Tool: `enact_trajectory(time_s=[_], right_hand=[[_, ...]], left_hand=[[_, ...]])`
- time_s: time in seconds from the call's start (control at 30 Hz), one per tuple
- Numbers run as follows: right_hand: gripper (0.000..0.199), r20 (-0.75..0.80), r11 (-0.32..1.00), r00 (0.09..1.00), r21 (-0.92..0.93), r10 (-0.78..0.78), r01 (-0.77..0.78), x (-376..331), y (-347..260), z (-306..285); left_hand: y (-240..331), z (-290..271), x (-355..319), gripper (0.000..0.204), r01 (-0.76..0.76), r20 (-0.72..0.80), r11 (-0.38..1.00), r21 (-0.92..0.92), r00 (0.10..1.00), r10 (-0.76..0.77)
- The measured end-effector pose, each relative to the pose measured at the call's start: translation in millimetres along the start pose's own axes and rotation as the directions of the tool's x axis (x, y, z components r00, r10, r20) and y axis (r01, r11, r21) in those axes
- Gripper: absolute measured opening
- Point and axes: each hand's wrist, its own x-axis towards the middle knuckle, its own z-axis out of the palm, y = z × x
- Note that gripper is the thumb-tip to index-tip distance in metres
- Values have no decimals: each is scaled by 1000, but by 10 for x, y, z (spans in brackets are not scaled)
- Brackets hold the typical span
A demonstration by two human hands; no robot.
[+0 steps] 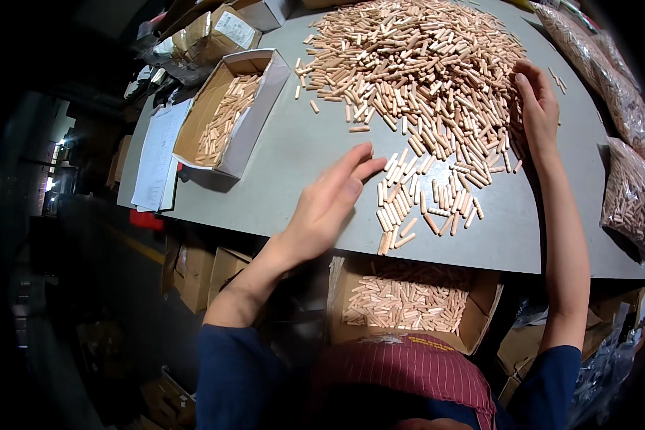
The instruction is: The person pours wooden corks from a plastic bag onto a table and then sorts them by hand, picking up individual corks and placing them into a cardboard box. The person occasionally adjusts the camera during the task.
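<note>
Both hands flank the wooden dowel pins (416, 61): the left hand (322, 208) is loosely spread, fingers a little apart, its tips just beside the nearest loose ones, while the right hand (540, 107) curves against the heap's right flank, and I cannot tell whether its fingertips pinch any. The dowels cover the far middle of the grey tabletop (294, 158) and thin out toward its front edge, where a few lie very close to the drop. A brisk sweep could, I'd say, send those over; the open cardboard carton (486, 319) below, with dowels inside, might catch some, but any going wide would scatter on the floor (132, 276). Too hard a push from the right could make the heap slide. Farther left, a careless reach might knock the white-sided box (259, 107) of dowels or the paper sheets (158, 154) beside it; at far right, the clear plastic bag (627, 197) sits near the edge and could slip if nudged
</note>
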Motion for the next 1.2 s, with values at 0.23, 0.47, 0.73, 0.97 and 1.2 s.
enact_trajectory(time_s=[0.23,0.47,0.73,0.97,1.2], right_hand=[[25,28,996,997,60,71,-73,2,74,-27],[23,67,963,980,184,189,-199,-19,41,-33],[22,40,984,987,85,156,-159,4,93,-50],[20,51,989,989,41,140,-142,6,114,-53],[21,67,997,998,-73,4,1,13,101,-84]], left_hand=[[11,-8,-79,61,82,-20,979,-188,996,-87],[-79,-2,-103,55,11,-155,957,-290,986,-58],[83,99,-283,62,-153,53,954,259,988,144],[165,149,-399,44,117,48,908,-402,993,-106],[92,253,87,22,-225,-108,908,353,954,279]])
